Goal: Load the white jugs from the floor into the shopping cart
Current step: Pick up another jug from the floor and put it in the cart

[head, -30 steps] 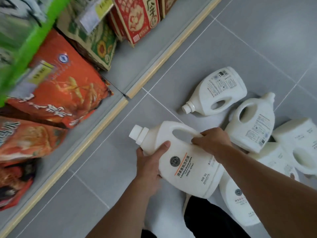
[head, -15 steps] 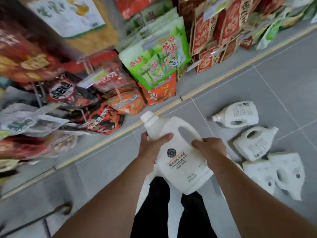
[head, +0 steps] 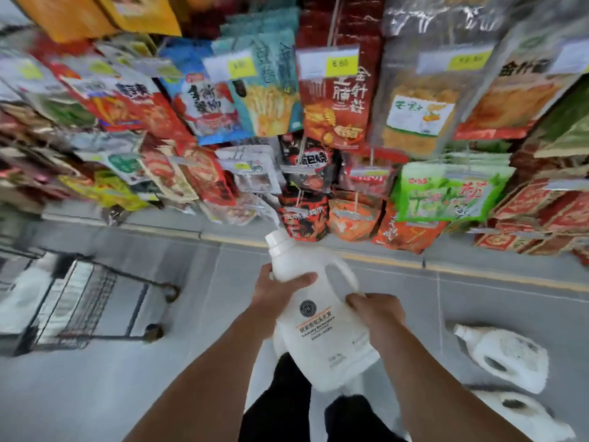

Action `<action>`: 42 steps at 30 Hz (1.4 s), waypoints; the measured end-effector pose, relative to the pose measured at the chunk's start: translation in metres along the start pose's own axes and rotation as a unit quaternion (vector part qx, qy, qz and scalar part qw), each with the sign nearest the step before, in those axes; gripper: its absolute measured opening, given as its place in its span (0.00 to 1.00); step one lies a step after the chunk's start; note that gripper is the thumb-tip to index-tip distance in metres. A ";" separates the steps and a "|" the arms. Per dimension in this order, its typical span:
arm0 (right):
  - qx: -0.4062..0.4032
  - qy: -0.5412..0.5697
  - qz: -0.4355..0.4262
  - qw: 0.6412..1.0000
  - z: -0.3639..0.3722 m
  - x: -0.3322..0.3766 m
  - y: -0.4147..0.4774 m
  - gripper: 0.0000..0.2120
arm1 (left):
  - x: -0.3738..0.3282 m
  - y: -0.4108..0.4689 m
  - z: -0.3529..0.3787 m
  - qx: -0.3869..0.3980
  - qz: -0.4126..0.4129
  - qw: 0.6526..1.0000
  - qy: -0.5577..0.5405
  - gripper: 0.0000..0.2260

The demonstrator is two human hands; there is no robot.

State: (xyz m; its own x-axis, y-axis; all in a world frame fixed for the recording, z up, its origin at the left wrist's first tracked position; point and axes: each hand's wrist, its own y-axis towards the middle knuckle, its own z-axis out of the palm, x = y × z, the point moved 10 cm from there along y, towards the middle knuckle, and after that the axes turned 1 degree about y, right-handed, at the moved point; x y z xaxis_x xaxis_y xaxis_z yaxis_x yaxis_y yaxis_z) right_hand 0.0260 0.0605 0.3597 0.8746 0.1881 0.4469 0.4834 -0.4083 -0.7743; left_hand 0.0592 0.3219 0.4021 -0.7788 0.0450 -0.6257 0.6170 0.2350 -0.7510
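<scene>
I hold a white jug (head: 322, 333) with a white screw cap and a round dark logo in front of me, above the floor. My left hand (head: 280, 290) grips its shoulder just below the neck. My right hand (head: 376, 311) is curled round the handle on its right side. Two more white jugs lie on the grey floor at the lower right, one (head: 506, 355) on its side and another (head: 522, 416) below it. The wire shopping cart (head: 79, 298) stands at the left, blurred, with something white inside it.
Shelves packed with hanging snack bags (head: 334, 100) fill the upper view. A yellow strip (head: 478, 271) edges the shelf base along the floor. Grey tiled floor (head: 127, 393) lies between me and the cart. My dark trouser legs (head: 287, 406) show below the jug.
I have stood up with the jug and turned left. The view rose from the floor to the shelves, the cart came into view at the left, and the floor jugs slid to the lower right.
</scene>
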 end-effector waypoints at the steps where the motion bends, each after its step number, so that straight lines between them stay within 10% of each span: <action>1: 0.009 -0.016 -0.013 1.000 0.014 0.010 -0.011 0.10 | 0.002 -0.004 -0.021 -0.013 0.002 1.000 -0.015 0.39; 26: 0.132 -0.175 -0.086 0.972 0.480 0.054 -0.296 0.13 | 0.138 -0.024 -0.564 -0.171 -0.023 0.975 -0.139 0.45; 42: 0.166 -0.201 -0.080 0.962 0.686 0.136 -0.348 0.15 | 0.123 0.054 -0.765 -0.202 -0.050 0.968 -0.138 0.42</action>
State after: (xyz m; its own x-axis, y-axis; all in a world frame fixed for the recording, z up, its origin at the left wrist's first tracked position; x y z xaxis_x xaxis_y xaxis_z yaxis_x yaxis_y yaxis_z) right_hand 0.0022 0.8407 0.3828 0.6993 0.5829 0.4137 0.5395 -0.0507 -0.8405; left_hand -0.0901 1.0827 0.4456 -0.7381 -0.2464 -0.6281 0.4013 0.5881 -0.7022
